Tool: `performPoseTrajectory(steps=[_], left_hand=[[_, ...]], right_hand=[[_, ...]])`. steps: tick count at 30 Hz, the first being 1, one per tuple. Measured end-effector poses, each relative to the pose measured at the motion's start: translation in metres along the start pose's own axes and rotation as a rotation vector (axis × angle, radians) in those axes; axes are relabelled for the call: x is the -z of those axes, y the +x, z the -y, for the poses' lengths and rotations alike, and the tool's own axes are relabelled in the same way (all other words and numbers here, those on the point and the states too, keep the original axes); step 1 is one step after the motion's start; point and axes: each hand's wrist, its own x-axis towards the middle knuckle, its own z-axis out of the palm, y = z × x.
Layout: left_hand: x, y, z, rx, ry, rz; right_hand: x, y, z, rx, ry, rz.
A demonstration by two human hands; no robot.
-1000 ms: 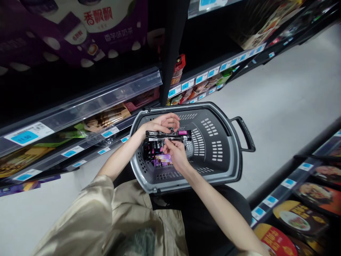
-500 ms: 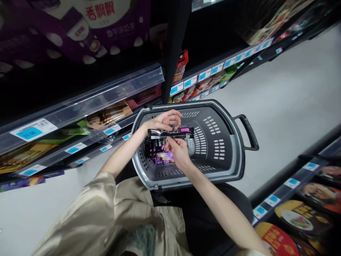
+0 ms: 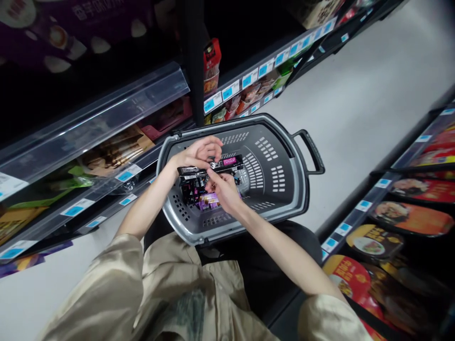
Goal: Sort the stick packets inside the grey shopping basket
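A long, narrow black packet [image 3: 232, 162] with a pink label is held level over the shopping basket [image 3: 284, 199]. My left hand [image 3: 199, 152] has its thumb along the packet's left part and its fingers loosely curled above it. From below, my right hand [image 3: 224, 190] pinches the packet near its middle, the thumb against its lower edge. Under both hands lie several black packets [image 3: 188, 189] and a purple packet [image 3: 209, 201], partly hidden by my right hand. The grey basket rests at my lap, its black handle [image 3: 314, 151] sticking out to the right.
Store shelves [image 3: 142, 113] with price tags and packaged food run along the left and past the basket. At the lower right another shelf holds packaged bowls [image 3: 373, 244] and red packs. Grey floor [image 3: 341, 99] lies between the shelf rows.
The view has shifted, so the basket and hands appear further left and higher, with more of the right shelf showing. The black packet is tilted slightly, its right end higher; both hands stay on it.
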Motion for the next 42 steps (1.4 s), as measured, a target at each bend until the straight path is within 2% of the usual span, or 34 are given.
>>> performPoseTrajectory(steps=[3,8,18,25,33,37,42], left_hand=[[0.001,0.001,0.004,0.008,0.035,-0.002],[-0.007,-0.001,0.0,0.018,-0.018,-0.053],[-0.016,-0.001,-0.004,0.029,-0.066,-0.074],[-0.013,0.001,0.0,-0.005,-0.045,-0.034],[-0.017,0.002,0.001,0.015,-0.058,-0.069],[-0.016,0.003,0.004,0.033,-0.07,-0.036],[-0.013,0.007,0.008,0.07,-0.119,-0.014]], right_hand=[[0.001,0.001,-0.002,0.01,-0.054,-0.026],[0.002,0.002,-0.002,0.025,-0.121,0.013],[-0.002,-0.005,-0.003,0.094,-0.127,0.008],[-0.002,-0.002,-0.001,0.042,-0.114,-0.009],[-0.004,-0.002,0.003,-0.001,-0.019,0.002],[-0.004,0.0,-0.001,-0.022,0.073,-0.055],[-0.004,0.001,-0.002,-0.052,0.027,-0.12]])
